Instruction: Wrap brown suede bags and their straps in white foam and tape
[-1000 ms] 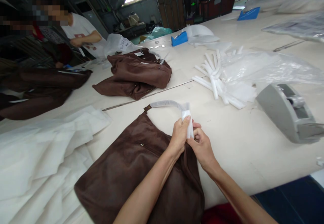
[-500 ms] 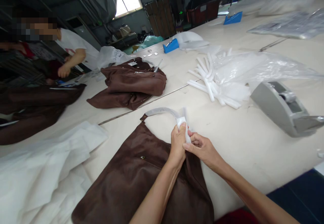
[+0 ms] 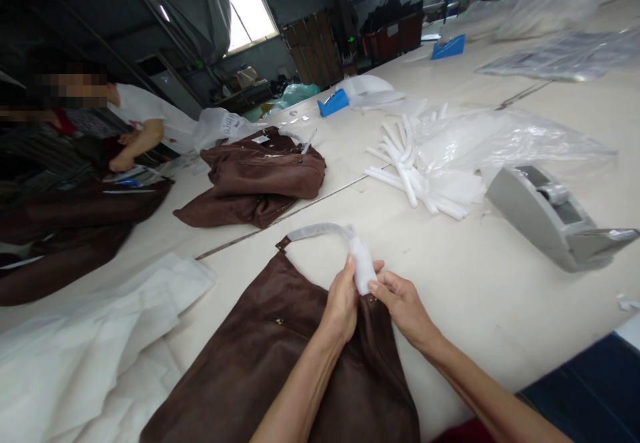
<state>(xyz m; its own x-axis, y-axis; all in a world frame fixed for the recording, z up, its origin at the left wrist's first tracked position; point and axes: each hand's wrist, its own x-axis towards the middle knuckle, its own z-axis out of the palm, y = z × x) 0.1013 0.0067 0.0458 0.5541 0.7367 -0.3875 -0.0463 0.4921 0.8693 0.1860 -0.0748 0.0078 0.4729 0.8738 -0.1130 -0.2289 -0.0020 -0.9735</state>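
A dark brown handbag (image 3: 250, 363) lies flat on the table before me, its strap (image 3: 320, 229) curving away in a pale, translucent covering. Around the strap's right end sits a piece of white foam wrap (image 3: 364, 266). My left hand (image 3: 344, 299) closes on the foam from the left, thumb along its edge. From the right, my right hand (image 3: 400, 299) pinches its lower corner between thumb and fingers. Just below the foam, a brown strap tab with small metal studs shows. A small zip pull (image 3: 279, 321) is on the bag's front.
White foam sheets (image 3: 75, 349) lie at left. Foam strips (image 3: 407, 169) and clear plastic (image 3: 510, 143) are spread beyond my hands. A grey tape dispenser (image 3: 555, 216) stands at right, blue dispensers (image 3: 333, 103) farther back. Another brown bag (image 3: 265, 176) lies ahead; a co-worker (image 3: 150, 116) is at left.
The foam has gone from a narrow, mostly covered piece to a wider wrap round the strap's end. My left hand has shifted slightly left and down along it.
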